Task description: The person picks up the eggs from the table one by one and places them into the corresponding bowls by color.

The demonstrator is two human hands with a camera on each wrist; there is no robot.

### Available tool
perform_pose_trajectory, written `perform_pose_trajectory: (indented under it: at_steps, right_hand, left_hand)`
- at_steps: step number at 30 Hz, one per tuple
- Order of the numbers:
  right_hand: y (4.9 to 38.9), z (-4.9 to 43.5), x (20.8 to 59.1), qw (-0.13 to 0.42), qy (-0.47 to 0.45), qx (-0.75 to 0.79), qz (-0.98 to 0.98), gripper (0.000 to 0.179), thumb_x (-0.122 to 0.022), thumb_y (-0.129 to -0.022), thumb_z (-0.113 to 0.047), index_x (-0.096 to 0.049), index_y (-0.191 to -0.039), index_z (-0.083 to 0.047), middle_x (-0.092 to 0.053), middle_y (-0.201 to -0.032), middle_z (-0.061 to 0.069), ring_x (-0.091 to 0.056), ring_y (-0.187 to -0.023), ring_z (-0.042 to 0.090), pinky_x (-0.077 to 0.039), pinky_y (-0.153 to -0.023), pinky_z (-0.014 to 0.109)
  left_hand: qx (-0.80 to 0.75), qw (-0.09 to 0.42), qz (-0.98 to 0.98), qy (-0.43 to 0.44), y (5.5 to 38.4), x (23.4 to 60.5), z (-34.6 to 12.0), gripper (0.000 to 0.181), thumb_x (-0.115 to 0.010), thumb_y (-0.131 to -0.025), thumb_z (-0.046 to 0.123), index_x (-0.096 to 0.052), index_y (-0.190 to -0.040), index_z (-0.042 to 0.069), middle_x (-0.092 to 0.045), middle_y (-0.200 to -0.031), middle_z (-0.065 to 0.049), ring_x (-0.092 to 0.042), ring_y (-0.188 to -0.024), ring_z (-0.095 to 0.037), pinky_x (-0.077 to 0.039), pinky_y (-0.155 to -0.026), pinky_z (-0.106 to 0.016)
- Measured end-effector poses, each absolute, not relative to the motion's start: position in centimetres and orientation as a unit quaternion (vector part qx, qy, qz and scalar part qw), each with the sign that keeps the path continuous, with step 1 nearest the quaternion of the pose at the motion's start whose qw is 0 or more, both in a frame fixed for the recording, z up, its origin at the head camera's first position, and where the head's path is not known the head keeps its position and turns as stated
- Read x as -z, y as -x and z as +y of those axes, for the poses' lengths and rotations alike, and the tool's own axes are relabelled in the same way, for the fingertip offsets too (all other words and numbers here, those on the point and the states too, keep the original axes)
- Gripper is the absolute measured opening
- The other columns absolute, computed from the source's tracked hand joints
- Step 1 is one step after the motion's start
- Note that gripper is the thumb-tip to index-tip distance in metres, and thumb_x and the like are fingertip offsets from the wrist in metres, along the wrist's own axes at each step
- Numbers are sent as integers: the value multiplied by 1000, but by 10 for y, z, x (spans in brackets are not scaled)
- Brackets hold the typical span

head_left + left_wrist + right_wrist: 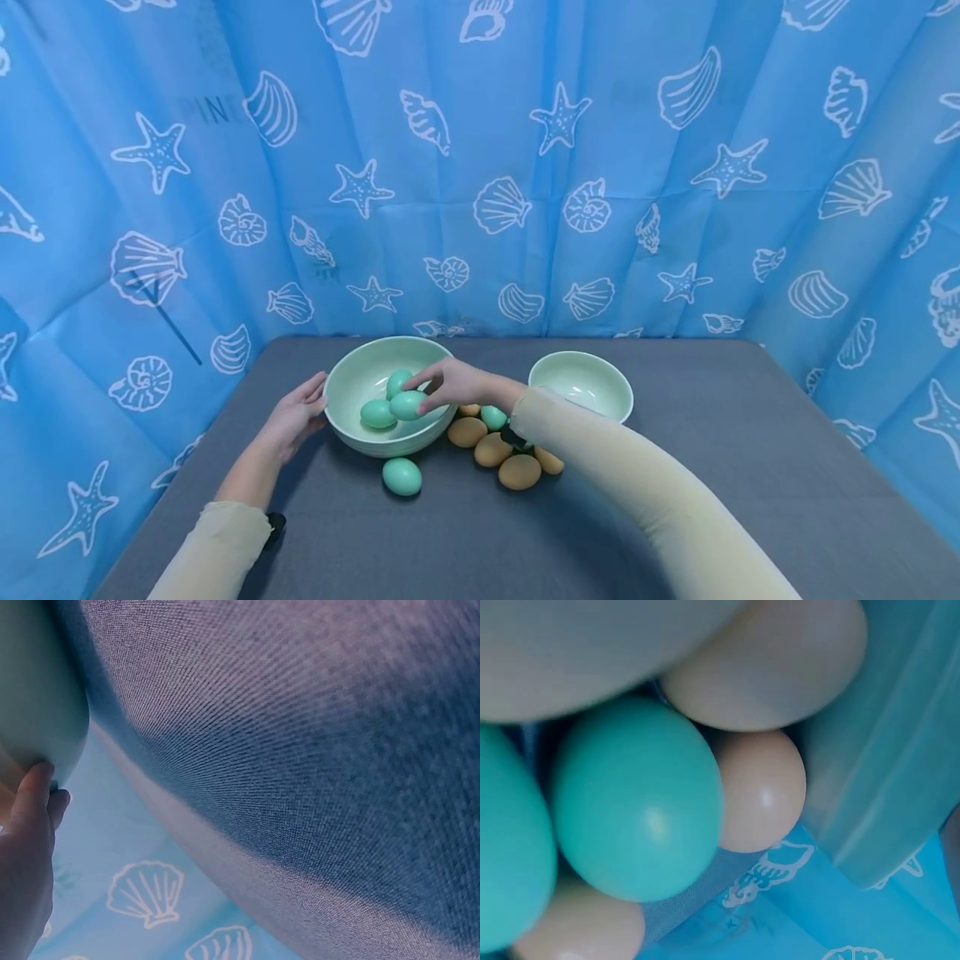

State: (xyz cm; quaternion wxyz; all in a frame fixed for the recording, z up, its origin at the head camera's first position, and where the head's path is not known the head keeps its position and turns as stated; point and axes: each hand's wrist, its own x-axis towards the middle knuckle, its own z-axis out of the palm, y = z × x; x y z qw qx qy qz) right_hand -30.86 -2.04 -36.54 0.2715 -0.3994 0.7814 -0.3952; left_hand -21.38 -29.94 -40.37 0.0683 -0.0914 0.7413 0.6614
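Note:
My right hand (pixel 461 383) pinches a turquoise egg (pixel 407 406) over the larger pale green bowl (pixel 341 392). Two more turquoise eggs lie inside this bowl, one egg (pixel 377 414) toward the front and another egg (pixel 399 382) behind. Against the bowl's left side rest the fingers of my left hand (pixel 288 423), fairly straight and outside the wall. The left wrist view also has that hand (pixel 26 847) with its fingertips on the bowl's outer wall (pixel 45 697). Just in front of the bowl, a single turquoise egg (pixel 402 477) lies on the table.
Right of the larger bowl, several brown eggs (pixel 492 450) and turquoise eggs (pixel 493 417) lie in a group, partly hidden under my right forearm. A smaller pale green bowl (pixel 577 367) stands behind that arm. A blue shell-print curtain (pixel 480 167) hangs behind the grey-covered table (pixel 720 467).

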Motion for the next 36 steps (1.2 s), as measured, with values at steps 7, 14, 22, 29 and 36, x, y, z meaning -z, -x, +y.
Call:
perform_pose_trajectory:
  at_steps: [7,14,22,29,36]
  right_hand:
    - [316,-31,364,296,411,359,784,42,-73,-92,-7,-65,-133,-6,-64,-136,11,-63,-118,23,-57,-87,26]
    - [321,-39,363,332,420,334,776,43,-71,-92,-5,-65,-134,-7,-64,-135,12,-64,-113,18,-57,-86,26]
    - [325,-46,363,354,418,321,772,43,-70,-93,-3,-64,-135,-6,-62,-139,13,-62,-118,17,-57,-87,26]
    - [329,-52,366,368,409,311,775,43,-71,-92,-3,-65,-134,-7,-62,-138,13,-65,-114,19,-58,-87,28]
    - [332,-57,367,381,398,302,778,42,-71,-92,-3,-66,-133,-7,-61,-140,12,-63,-120,19,-58,-90,29]
  left_hand:
    - [-659,69,743,98,214,403,-298,59,-30,-110,9,0,-160,6,0,-167,-13,-4,-154,-33,-20,-122,-56]
    - [-659,69,741,104,215,403,-298,59,-31,-110,9,0,-161,7,0,-167,-12,-4,-155,-33,-20,-122,-56]
    - [-660,70,740,109,215,403,-299,59,-31,-110,9,-2,-161,7,-1,-168,-12,-4,-155,-33,-20,-122,-56]
    - [-664,65,738,102,215,401,-298,59,-32,-110,9,-1,-160,6,-1,-167,-13,-5,-154,-34,-20,-122,-57]
    - [-666,64,735,106,216,402,-297,59,-32,-110,8,-1,-160,6,-1,-167,-13,-4,-154,-34,-20,-122,-57]
